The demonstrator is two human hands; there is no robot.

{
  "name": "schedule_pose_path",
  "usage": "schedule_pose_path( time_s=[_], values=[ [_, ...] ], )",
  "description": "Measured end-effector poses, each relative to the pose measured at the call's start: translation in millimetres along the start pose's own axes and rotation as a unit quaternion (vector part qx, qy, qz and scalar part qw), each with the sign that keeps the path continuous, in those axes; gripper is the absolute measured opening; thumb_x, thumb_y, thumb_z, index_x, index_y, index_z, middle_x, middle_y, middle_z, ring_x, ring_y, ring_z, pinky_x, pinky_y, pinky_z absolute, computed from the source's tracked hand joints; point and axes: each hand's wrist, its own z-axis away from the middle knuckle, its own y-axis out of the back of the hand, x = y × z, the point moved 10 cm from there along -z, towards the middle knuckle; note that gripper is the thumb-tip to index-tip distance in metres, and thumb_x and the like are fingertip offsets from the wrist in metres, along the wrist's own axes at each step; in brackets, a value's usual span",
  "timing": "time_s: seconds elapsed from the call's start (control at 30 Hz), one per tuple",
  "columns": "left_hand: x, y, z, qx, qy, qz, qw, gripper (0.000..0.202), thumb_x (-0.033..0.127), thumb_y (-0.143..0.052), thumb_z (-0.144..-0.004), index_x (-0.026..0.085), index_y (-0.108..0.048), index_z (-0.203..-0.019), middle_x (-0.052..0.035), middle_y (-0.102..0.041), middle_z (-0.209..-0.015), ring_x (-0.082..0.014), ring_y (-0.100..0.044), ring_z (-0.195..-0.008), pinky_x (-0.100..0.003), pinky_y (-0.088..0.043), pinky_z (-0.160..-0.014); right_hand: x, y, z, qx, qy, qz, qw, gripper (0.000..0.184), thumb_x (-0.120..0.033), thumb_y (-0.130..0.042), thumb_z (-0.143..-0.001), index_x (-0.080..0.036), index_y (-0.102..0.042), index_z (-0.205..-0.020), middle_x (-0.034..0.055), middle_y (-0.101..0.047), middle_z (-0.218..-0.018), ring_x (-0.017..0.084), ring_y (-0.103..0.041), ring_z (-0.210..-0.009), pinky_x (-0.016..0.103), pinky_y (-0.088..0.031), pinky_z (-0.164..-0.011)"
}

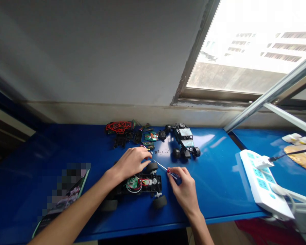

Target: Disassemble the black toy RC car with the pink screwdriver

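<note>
- Right hand (185,189): fingers are gripping one screwdriver (165,169), its shaft running up-left from them.
- Left hand (131,163) is nearer the tip, fingers pinching together; contents too small to tell.
- One chassis (142,185) is lying between both hands, long axis left-right, three wheels showing.
- One toy truck (185,141) is sitting beyond the fingers.

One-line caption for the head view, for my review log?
Left hand rests on an opened toy car chassis on a blue table while the right hand holds a screwdriver.
</note>
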Motion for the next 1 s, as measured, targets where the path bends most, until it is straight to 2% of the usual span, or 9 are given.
schedule_pose_path(
  time_s=[0.2,0.37,0.47,0.57,0.63,0.7,0.8,0.9,1.0],
  values=[
    [7.3,1.5,0.3,0.008,-0.004,0.018,1.0,0.015,0.018,-0.066,-0.096,0.021,-0.08,-0.102,-0.0058,-0.079,-0.106,-0.0235,-0.074,-0.1,-0.032,-0.056,-0.09,-1.8,5.1,-3.3,0.018,0.026,0.013,0.999,0.012,-0.031,-0.063,-0.1,-0.024,-0.072,-0.101,0.0079,-0.071,-0.099,0.024,-0.071,-0.093,0.036,-0.059,-0.084],
    [8.5,8.4,6.6,0.038,0.004,0.061,0.997,0.016,0.021,-0.064,-0.099,0.02,-0.08,-0.103,-0.0058,-0.08,-0.108,-0.0232,-0.073,-0.103,-0.032,-0.055,-0.092,-19.2,17.1,-7.2,0.053,0.052,-0.011,0.997,0.011,-0.033,-0.069,-0.096,-0.023,-0.073,-0.099,0.0077,-0.075,-0.101,0.025,-0.069,-0.1,0.037,-0.057,-0.088],
    [11.5,16.1,12.7,0.064,0.006,0.092,0.994,0.017,0.022,-0.062,-0.1,0.021,-0.079,-0.103,-0.0045,-0.079,-0.107,-0.022,-0.073,-0.102,-0.032,-0.054,-0.093,-21.6,24.4,-11.0,0.084,0.006,-0.079,0.993,0.019,-0.039,-0.071,-0.096,-0.021,-0.074,-0.089,0.0032,-0.073,-0.079,0.019,-0.066,-0.072,0.029,-0.054,-0.069],
    [16.0,19.7,17.8,0.073,0.003,0.108,0.991,0.018,0.025,-0.061,-0.101,0.021,-0.079,-0.102,-0.0038,-0.078,-0.106,-0.0211,-0.073,-0.101,-0.032,-0.055,-0.093,-25.3,21.3,-14.3,0.089,-0.025,-0.12,0.988,0.042,-0.046,-0.071,-0.095,-0.019,-0.065,-0.064,-0.0033,-0.057,-0.052,0.011,-0.051,-0.047,0.024,-0.042,-0.051],
    [17.9,19.1,19.9,0.072,0.001,0.106,0.992,0.018,0.026,-0.061,-0.101,0.022,-0.079,-0.103,-0.0039,-0.078,-0.107,-0.0213,-0.072,-0.102,-0.032,-0.055,-0.093,-29.9,16.2,-15.7,0.083,-0.025,-0.128,0.988,0.056,-0.049,-0.066,-0.098,-0.019,-0.054,-0.052,-0.0052,-0.046,-0.043,0.008,-0.041,-0.04,0.023,-0.033,-0.045],
    [18.5,18.1,21.5,0.073,0.0,0.1,0.992,0.018,0.027,-0.062,-0.101,0.022,-0.079,-0.104,-0.0043,-0.078,-0.107,-0.0217,-0.073,-0.102,-0.032,-0.055,-0.093,-33.1,6.3,-16.8,0.052,-0.027,-0.147,0.987,0.061,-0.049,-0.058,-0.103,-0.019,-0.055,-0.05,-0.0042,-0.047,-0.041,0.008,-0.043,-0.038,0.023,-0.033,-0.044],
    [18.5,16.4,23.8,0.077,-0.004,0.096,0.992,0.018,0.026,-0.062,-0.1,0.022,-0.079,-0.104,-0.0047,-0.078,-0.106,-0.0217,-0.073,-0.101,-0.031,-0.055,-0.092,-38.3,-8.0,-17.7,-0.005,-0.021,-0.176,0.984,0.056,-0.044,-0.052,-0.106,-0.018,-0.07,-0.061,0.0002,-0.062,-0.047,0.012,-0.057,-0.044,0.024,-0.044,-0.05],
    [19.2,15.5,26.3,0.078,-0.009,0.102,0.992,0.019,0.026,-0.061,-0.101,0.022,-0.079,-0.104,-0.005,-0.078,-0.106,-0.0214,-0.073,-0.1,-0.031,-0.055,-0.092,-47.3,-13.8,-18.1,-0.033,0.023,-0.183,0.982,0.039,-0.038,-0.048,-0.108,-0.018,-0.08,-0.098,0.0058,-0.079,-0.078,0.015,-0.068,-0.061,0.027,-0.055,-0.063],
    [19.8,16.4,27.9,0.082,-0.007,0.11,0.991,0.02,0.029,-0.06,-0.102,0.022,-0.079,-0.105,-0.005,-0.078,-0.106,-0.0214,-0.073,-0.1,-0.031,-0.055,-0.091,-54.1,-14.6,-16.9,-0.027,0.07,-0.195,0.978,0.038,-0.031,-0.046,-0.109,-0.024,-0.062,-0.143,0.0084,-0.08,-0.116,0.016,-0.073,-0.081,0.03,-0.06,-0.077]
  ],
)
